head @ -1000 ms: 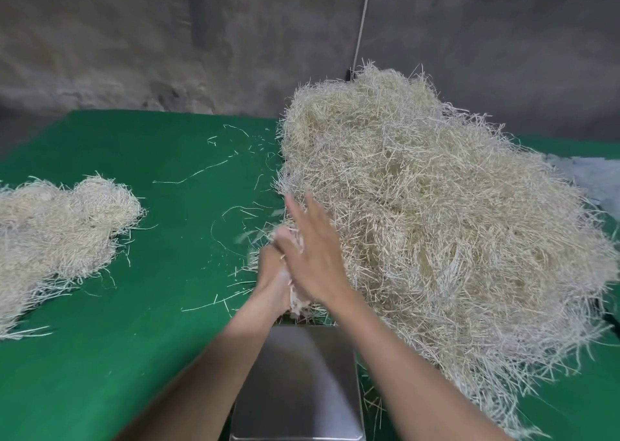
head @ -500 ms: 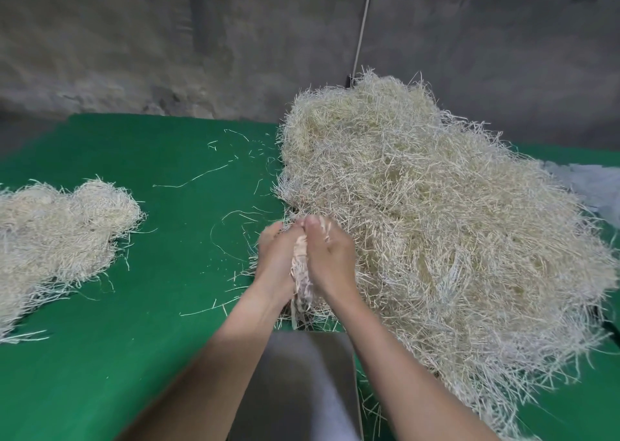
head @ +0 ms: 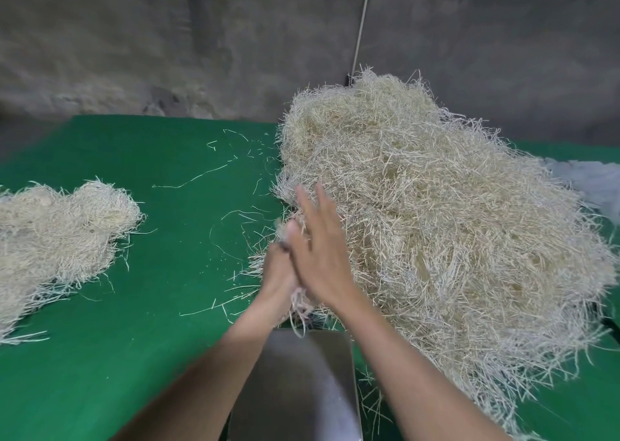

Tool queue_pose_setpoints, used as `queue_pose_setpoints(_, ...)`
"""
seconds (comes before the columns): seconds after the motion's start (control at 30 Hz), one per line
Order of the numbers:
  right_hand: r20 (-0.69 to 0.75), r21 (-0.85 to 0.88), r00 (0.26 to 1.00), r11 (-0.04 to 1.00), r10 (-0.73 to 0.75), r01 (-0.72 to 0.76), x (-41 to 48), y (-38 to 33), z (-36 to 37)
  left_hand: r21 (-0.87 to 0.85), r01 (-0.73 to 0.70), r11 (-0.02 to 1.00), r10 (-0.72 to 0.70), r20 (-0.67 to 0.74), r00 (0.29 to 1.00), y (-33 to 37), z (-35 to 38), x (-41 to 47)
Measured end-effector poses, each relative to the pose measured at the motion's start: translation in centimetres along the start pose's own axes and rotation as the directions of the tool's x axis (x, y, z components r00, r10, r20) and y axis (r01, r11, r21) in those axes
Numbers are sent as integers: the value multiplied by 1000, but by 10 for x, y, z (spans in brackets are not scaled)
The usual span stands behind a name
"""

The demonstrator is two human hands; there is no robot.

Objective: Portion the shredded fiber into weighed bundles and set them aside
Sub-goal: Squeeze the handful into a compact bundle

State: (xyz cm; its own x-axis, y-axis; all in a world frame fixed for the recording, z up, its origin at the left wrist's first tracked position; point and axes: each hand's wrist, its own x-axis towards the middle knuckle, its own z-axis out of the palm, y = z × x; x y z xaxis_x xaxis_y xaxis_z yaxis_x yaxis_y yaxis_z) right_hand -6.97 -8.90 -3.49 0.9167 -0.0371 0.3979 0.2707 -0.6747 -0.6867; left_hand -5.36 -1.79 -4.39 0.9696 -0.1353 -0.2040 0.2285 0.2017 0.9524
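The right hand lies flat against the left hand, palm to palm, its fingers straight and spread and pointing away from the person. The two are pressed together on a small tuft of fiber. Pale ends of the tuft hang out below the heels of the hands. The left hand is mostly hidden behind the right and blurred, so I cannot tell whether its fingers are curled or straight. The hands hover just over the far edge of a bare metal plate, and the hanging ends reach down to that edge. Just right of the hands, and touching them at its near-left fringe, sits the heap of shredded fiber. It is tall and tangled and spreads across the right half of the green table. Well apart on the left lies a lower pile, cut off by the frame. Loose strands are scattered on the green between them. Behind the heap's right side shows a pale sheet. Beyond that is a rough grey wall with a thin white cord running down it.
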Motion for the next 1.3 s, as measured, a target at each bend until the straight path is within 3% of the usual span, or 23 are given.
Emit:
queue_pose_setpoints(0.07,40,81,980,977,193,-196,15,12,-19,216,-24,976,25,-1,1000,-1,5,-4)
queue_pose_setpoints(0.1,85,140,972,963,221,-231,12,14,-19,162,-29,986,28,9,1000,5,3,-2)
queue_pose_setpoints(0.17,142,281,972,934,187,-220,-10,3,-4,-37,-29,999,27,-74,997,17,-1,8)
queue_pose_setpoints(0.23,125,283,981,943,146,-177,-20,-9,11,-120,-87,989,60,-214,975,17,1,15)
queue_pose_setpoints(0.3,103,193,976,959,191,-208,-2,-7,3,-23,-79,997,72,-214,974,11,12,9)
queue_pose_setpoints(0.37,73,287,962,918,263,-272,14,3,-14,99,-20,995,35,-152,988,6,19,7)
queue_pose_setpoints(0.43,48,411,981,892,187,-190,4,3,-15,81,-64,995,74,-136,988,12,17,13)
queue_pose_setpoints(0.5,-62,384,992,920,110,-78,-16,-2,-2,67,-162,985,173,-241,955,24,13,19)
queue_pose_setpoints(0.57,-163,422,969,901,185,-101,-20,4,6,79,-113,990,133,-311,941,26,11,20)
queue_pose_setpoints(0.63,-143,649,887,718,439,-251,-5,14,-1,-121,96,988,-117,-182,976,18,9,13)
queue_pose_setpoints(0.7,-62,826,805,483,590,-290,9,22,-16,-260,299,918,-305,18,952,8,9,-1)
queue_pose_setpoints(0.73,-99,809,813,522,573,-270,11,27,-20,-245,348,905,-342,67,937,7,11,-8)
queue_pose_setpoints(0.8,-245,563,887,802,393,-200,-2,29,-16,-289,322,901,-315,72,946,9,17,-7)
queue_pose_setpoints(0.83,-282,415,920,899,272,-139,-15,29,-7,-333,276,902,-281,33,959,11,17,-1)
queue_pose_setpoints(0.9,-296,212,953,977,64,0,-42,26,16,-353,202,913,-266,-142,953,17,14,11)
queue_pose_setpoints(0.97,-299,114,954,993,20,15,-36,25,21,-242,133,961,-195,-251,948,11,15,9)
queue_pose_setpoints(1.0,-298,134,948,988,109,-71,-23,26,15,-178,132,975,-175,-253,952,2,18,5)
queue_pose_setpoints(1.07,-213,361,918,900,334,-243,-3,28,-7,-100,154,983,-171,-194,966,-15,23,-8)
queue_pose_setpoints(1.1,-218,450,902,859,372,-245,-1,29,-10,-71,155,985,-165,-162,973,-17,23,-8)
queue_pose_setpoints(1.2,-340,381,872,899,353,-215,-21,15,14,-54,113,992,-122,-219,968,-2,14,9)
queue_pose_setpoints(1.3,-232,326,919,916,318,-234,-21,11,22,-77,124,989,-139,-240,961,-6,7,14)
